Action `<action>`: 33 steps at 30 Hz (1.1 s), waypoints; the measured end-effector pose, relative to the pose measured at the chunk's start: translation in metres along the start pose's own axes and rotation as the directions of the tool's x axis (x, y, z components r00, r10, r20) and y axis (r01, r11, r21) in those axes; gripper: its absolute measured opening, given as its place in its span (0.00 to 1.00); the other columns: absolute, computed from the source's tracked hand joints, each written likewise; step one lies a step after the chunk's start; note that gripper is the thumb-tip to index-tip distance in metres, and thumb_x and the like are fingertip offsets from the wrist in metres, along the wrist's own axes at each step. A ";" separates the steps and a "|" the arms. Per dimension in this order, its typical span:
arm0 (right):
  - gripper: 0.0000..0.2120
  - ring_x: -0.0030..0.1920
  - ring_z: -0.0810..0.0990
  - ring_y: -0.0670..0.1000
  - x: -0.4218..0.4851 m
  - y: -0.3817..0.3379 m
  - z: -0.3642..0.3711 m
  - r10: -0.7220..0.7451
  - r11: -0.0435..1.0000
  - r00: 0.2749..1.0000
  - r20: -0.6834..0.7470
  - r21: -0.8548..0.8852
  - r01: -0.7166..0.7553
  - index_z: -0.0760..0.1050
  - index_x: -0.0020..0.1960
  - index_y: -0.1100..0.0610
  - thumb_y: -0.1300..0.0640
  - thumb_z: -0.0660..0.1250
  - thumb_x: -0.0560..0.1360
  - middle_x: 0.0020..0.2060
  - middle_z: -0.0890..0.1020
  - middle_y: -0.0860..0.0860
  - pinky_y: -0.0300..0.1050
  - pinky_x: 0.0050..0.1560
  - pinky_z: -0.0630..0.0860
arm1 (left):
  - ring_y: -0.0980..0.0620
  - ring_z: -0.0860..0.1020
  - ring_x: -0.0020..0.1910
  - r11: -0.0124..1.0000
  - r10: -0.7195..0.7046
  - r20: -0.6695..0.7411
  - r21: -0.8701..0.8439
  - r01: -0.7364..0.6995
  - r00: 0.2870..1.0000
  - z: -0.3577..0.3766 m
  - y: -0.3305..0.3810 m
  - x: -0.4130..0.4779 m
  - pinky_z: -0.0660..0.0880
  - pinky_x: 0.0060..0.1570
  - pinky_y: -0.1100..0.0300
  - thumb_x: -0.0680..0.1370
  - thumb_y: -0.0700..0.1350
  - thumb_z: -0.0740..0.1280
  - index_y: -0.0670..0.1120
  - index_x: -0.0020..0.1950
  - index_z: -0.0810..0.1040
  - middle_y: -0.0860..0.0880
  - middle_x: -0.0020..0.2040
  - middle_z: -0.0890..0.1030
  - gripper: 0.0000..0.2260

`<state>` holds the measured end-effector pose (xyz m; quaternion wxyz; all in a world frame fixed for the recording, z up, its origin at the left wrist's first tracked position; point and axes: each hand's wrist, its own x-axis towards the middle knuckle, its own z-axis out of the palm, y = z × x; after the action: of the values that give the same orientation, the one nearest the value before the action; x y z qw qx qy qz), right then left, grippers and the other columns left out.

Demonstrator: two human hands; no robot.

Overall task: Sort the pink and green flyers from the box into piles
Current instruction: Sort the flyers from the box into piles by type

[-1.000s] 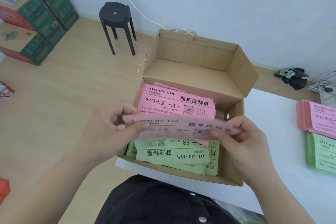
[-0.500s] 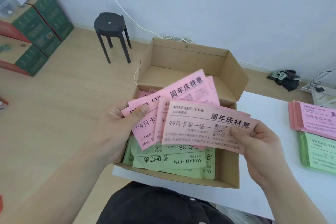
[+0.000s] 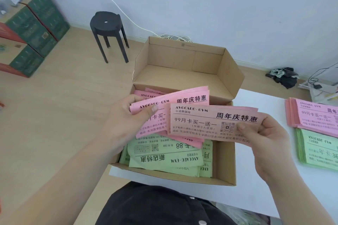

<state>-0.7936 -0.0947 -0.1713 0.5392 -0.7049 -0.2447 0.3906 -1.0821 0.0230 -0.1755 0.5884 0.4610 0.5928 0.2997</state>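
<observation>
L hand (image 3: pixel 126 115) pinched one pink bunch (image 3: pixel 184 99), thumb on top; R hand (image 3: pixel 265 133) pinched a second pink bunch (image 3: pixel 210 124) by its right end, both over the box (image 3: pixel 225 166). Green flyers (image 3: pixel 164 159) lay inside. Step: gathering pinks. Next prob. calls for merging the bunches, then carrying them right to the pink pile (image 3: pixel 314 117), next to the green pile (image 3: pixel 320 150).

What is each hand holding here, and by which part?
The left hand pinches a bunch of pink flyers at its left end; the right hand pinches a second pink bunch at its right end.
</observation>
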 end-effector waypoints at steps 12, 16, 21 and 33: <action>0.14 0.43 0.85 0.53 0.008 0.005 -0.009 -0.071 0.997 0.988 0.135 0.048 0.065 0.80 0.42 0.58 0.77 0.70 0.72 0.40 0.85 0.54 0.44 0.43 0.82 | 0.42 0.87 0.41 0.994 -0.033 -0.034 -0.106 0.029 0.999 0.007 0.003 0.006 0.83 0.40 0.48 0.71 0.45 0.81 0.49 0.42 0.78 0.43 0.41 0.88 0.11; 0.15 0.47 0.80 0.55 0.008 0.007 -0.017 -0.144 0.987 0.970 0.194 0.098 0.126 0.82 0.35 0.53 0.73 0.72 0.67 0.40 0.81 0.55 0.45 0.49 0.81 | 0.45 0.88 0.42 0.993 -0.027 -0.063 -0.113 0.020 0.998 0.007 0.012 0.008 0.82 0.37 0.53 0.71 0.43 0.81 0.46 0.48 0.80 0.45 0.43 0.88 0.11; 0.16 0.44 0.82 0.53 0.007 0.004 -0.014 -0.158 0.985 0.960 0.231 0.106 0.137 0.83 0.36 0.53 0.74 0.71 0.68 0.39 0.83 0.52 0.41 0.49 0.81 | 0.48 0.88 0.41 0.998 -0.002 -0.032 -0.063 0.000 0.999 0.006 0.013 0.006 0.81 0.32 0.60 0.74 0.42 0.78 0.46 0.49 0.81 0.46 0.42 0.88 0.08; 0.11 0.52 0.85 0.65 0.016 0.009 -0.026 0.043 0.990 0.999 0.020 0.131 -0.045 0.82 0.55 0.60 0.71 0.66 0.79 0.52 0.87 0.61 0.73 0.56 0.80 | 0.49 0.87 0.40 0.980 0.197 0.014 -0.026 -0.197 0.980 0.010 0.037 -0.004 0.81 0.31 0.55 0.83 0.41 0.67 0.56 0.51 0.84 0.48 0.43 0.88 0.11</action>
<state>-0.7637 -0.1003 -0.1816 0.5734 -0.6698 -0.2075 0.4236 -1.0655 0.0318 -0.1416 0.5661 0.5127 0.5358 0.3600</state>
